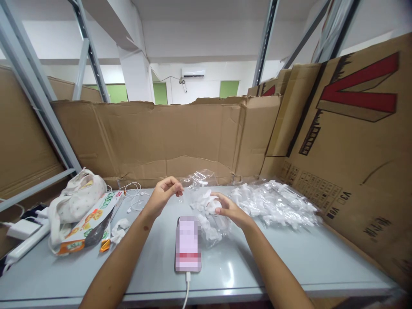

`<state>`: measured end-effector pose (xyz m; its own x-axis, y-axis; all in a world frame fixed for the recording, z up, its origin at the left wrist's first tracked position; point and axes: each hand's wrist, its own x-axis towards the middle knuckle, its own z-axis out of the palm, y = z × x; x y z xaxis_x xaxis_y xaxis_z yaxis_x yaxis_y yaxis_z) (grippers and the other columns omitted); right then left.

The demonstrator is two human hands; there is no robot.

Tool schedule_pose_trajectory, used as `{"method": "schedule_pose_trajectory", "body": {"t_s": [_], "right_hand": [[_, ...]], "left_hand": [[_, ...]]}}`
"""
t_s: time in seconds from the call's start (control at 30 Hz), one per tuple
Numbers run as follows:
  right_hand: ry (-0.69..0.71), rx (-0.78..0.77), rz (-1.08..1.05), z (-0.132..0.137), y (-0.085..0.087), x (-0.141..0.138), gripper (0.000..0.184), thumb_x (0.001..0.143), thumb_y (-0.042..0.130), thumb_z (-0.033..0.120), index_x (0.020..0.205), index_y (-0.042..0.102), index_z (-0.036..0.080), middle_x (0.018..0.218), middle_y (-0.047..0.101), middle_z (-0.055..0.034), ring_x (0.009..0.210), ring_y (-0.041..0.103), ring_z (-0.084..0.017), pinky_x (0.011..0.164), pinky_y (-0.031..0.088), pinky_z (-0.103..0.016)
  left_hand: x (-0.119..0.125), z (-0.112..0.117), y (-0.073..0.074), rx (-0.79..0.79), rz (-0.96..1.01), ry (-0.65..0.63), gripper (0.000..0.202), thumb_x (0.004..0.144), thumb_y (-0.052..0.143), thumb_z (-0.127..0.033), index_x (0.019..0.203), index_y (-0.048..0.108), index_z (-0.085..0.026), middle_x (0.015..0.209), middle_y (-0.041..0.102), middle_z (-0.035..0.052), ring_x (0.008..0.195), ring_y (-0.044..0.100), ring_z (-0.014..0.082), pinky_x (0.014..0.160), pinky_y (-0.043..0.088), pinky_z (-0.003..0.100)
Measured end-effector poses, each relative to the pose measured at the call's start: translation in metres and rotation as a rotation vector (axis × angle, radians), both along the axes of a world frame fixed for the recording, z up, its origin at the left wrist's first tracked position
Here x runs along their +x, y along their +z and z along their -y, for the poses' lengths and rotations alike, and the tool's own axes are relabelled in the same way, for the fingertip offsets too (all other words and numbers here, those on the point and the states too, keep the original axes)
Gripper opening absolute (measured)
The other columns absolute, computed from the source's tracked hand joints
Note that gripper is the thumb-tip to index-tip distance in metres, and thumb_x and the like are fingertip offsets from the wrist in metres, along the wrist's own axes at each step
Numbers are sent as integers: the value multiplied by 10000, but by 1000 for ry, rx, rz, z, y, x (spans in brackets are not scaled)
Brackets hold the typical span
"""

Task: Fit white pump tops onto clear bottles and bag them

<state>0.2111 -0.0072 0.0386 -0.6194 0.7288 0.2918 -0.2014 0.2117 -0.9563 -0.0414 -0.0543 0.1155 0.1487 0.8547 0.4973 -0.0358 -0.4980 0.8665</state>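
Note:
My left hand (164, 194) is raised a little above the grey table (322, 257), fingers pinched on the edge of a clear plastic bag (200, 179). My right hand (229, 210) is curled round a small white plastic part (212, 207) at the mouth of that bag. More small white parts (206, 227) lie in a loose heap under and between my hands. A phone (188, 243) lies flat just in front of them, its cable running off the near edge.
A long pile of bagged white parts (277, 204) lies to the right. At left sit a cloth pouch (77, 199), a snack packet (93, 223), white earphones (133, 195) and a power strip with charger (22, 236). Cardboard walls (167, 137) enclose the table.

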Motion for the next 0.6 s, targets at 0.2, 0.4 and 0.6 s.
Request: {"method": "schedule_pose_trajectory", "body": {"t_s": [0.2, 0.4, 0.6], "right_hand": [[17, 63, -51, 4, 1, -5, 487, 685, 710, 392, 1105, 522, 234, 1009, 604, -53, 912, 580, -191, 738, 473, -293], [-94, 183, -78, 7, 4, -9, 462, 677, 704, 441, 1053, 545, 226, 1072, 580, -62, 1024, 540, -227, 845, 445, -335], [-611, 371, -39, 19, 13, -32, 422, 751, 644, 373, 1105, 458, 238, 1101, 546, -75, 1047, 519, -236, 925, 406, -400]], "left_hand": [[11, 11, 8, -87, 110, 88, 265, 807, 549, -367, 657, 454, -171, 565, 500, -40, 550, 502, 95, 570, 405, 222], [18, 15, 8, 24, 174, 318, 216, 804, 549, -377, 770, 443, -192, 609, 504, -49, 551, 500, 91, 547, 395, 207], [44, 48, -6, 161, -188, 300, 256, 797, 584, -307, 1030, 558, -206, 989, 613, 69, 944, 570, 190, 850, 432, 315]]}}
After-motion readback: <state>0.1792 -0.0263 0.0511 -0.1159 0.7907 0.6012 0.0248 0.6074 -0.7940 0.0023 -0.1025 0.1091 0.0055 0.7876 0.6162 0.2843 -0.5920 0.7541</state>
